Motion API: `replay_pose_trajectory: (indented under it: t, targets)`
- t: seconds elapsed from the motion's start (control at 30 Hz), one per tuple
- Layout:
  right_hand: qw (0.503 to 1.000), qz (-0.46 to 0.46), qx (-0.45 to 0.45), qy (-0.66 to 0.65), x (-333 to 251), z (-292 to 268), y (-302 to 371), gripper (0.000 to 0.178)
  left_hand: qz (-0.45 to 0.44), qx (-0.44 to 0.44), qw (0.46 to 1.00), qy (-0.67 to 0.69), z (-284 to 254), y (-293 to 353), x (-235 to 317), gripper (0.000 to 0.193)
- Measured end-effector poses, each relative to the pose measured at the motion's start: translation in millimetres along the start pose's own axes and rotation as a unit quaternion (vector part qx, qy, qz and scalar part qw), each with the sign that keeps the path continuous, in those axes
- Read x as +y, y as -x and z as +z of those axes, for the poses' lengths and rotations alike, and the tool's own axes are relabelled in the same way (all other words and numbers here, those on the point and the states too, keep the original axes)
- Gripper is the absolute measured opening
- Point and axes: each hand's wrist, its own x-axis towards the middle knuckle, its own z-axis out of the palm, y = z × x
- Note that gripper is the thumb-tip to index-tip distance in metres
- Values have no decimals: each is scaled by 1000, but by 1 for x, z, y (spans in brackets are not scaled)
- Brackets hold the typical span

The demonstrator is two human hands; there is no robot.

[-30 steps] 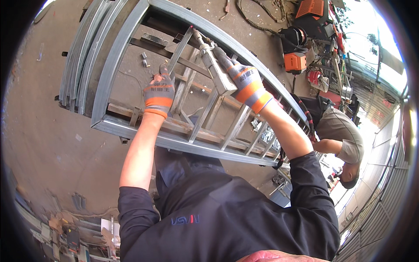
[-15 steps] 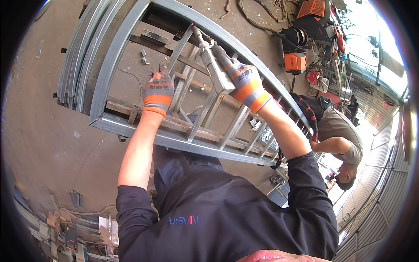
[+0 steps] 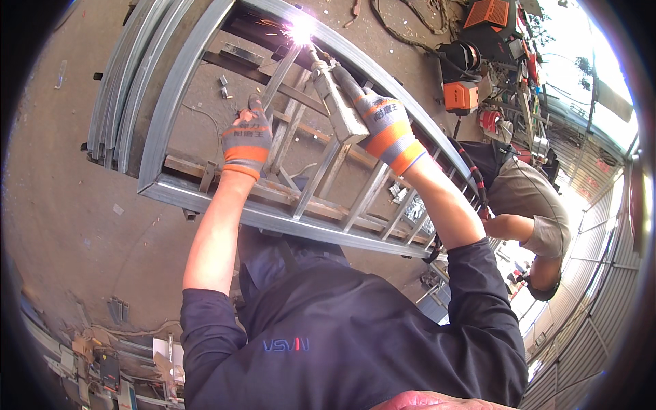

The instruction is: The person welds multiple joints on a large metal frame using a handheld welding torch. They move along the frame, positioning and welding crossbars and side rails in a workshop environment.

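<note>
My right hand (image 3: 388,130), in a grey and orange work glove, grips a pale metal welding gun (image 3: 339,109). Its nozzle points at the far end of a metal crossbar (image 3: 281,74), where a bright weld flash (image 3: 299,31) throws sparks and hides the joint. That bar meets the far rail of a long grey metal frame (image 3: 171,102). My left hand (image 3: 247,140), gloved alike, is closed around the bar's near part, inside the frame; its fingertips are partly hidden. Several more crossbars (image 3: 316,181) run rightward along the frame.
Stacked metal frames (image 3: 113,102) lie to the left. At right, close to the frame's far end, a person (image 3: 526,198) bends over. Behind are an orange and black machine (image 3: 463,98) and a dark cable (image 3: 403,34) on the floor. Small metal pieces (image 3: 224,85) lie below the frame opening.
A bright flash with sparks has appeared at the gun's tip, where only a small red dot showed before. Both hands keep nearly the same place. The person at right has shifted slightly.
</note>
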Motion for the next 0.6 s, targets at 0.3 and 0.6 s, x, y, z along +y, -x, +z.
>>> replay_pose_trajectory:
  t: [0.3,0.6]
  targets:
    - [998,21,-38,36,0,-5,2,102,22,70,997,11,1,-1,-1,46]
    - [999,1,-8,38,4,-8,4,96,12,98,995,18,-1,-3,2,29]
